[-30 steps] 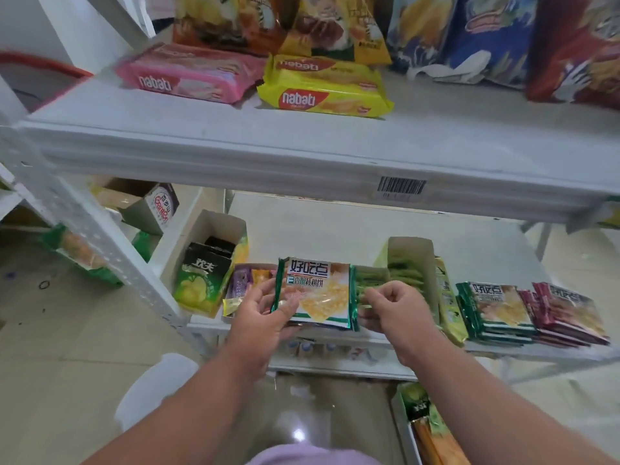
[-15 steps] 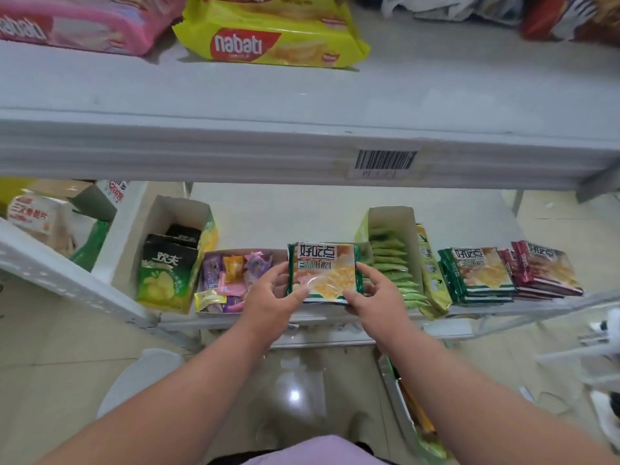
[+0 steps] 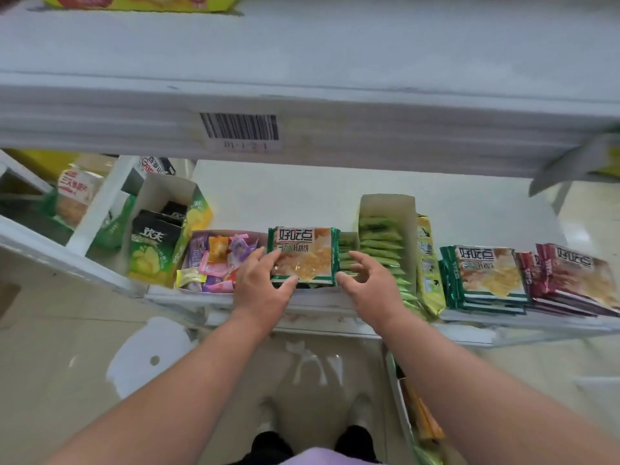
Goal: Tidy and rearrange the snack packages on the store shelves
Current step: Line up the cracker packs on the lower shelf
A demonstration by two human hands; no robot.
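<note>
Here our left hand [image 3: 260, 285] grasps the packet [image 3: 303, 258] at centre frame; our right hand [image 3: 364, 281], fingers released, hovers just right of it.

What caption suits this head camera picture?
Left hand holds a green biscuit pack on the lower shelf; right hand hovers beside it.

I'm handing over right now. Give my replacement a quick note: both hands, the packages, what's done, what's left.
Left hand: fingers curled on the green-edged cookie pack, thumb at its front edge.
Right hand: open, fingers spread beside the pack's right edge, not gripping.
The pack lies flat at the lower shelf front, between the candy box and the box of green sachets.
Done: matching green stack and red stack sit at right.
Left: likely move this pack onto the green stack.
</note>
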